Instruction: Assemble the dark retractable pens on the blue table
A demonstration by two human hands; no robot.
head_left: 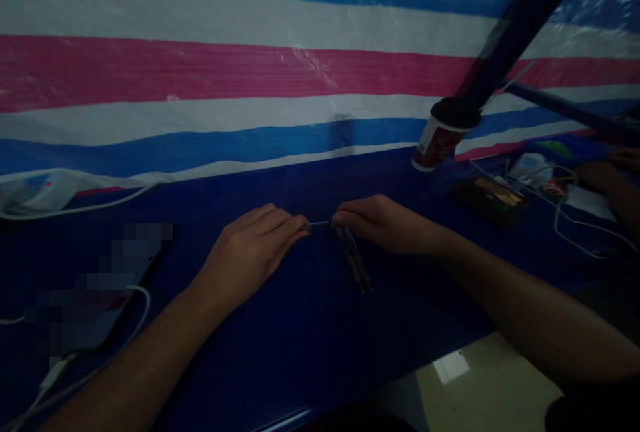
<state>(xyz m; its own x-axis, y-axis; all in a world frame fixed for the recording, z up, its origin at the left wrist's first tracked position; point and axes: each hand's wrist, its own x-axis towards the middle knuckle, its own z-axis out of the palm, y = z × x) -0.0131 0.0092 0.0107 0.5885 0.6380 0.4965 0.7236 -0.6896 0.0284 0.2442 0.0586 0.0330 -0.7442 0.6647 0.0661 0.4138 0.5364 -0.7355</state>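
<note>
Near the middle of the blue table [300, 352], my left hand [255, 239] and my right hand [377, 224] face each other with a small gap between. A thin, stick-like rod [319, 224] spans that gap, its ends hidden in my fingers; it could be a pen part, but the dim light hides its kind. Both hands are closed in a pinch on it. Just below my right fingertips lie dark, slim pens [356, 264] side by side, pointing toward me; whether those fingers touch them I cannot tell.
Left of me lies a phone-like slab [117, 305], partly blurred, with a white cable [147, 302]. A power strip [45, 192] sits behind it. A lidded paper cup [443, 135] stands back right, before a dark box [493, 199], cables and another person's hand [597, 179].
</note>
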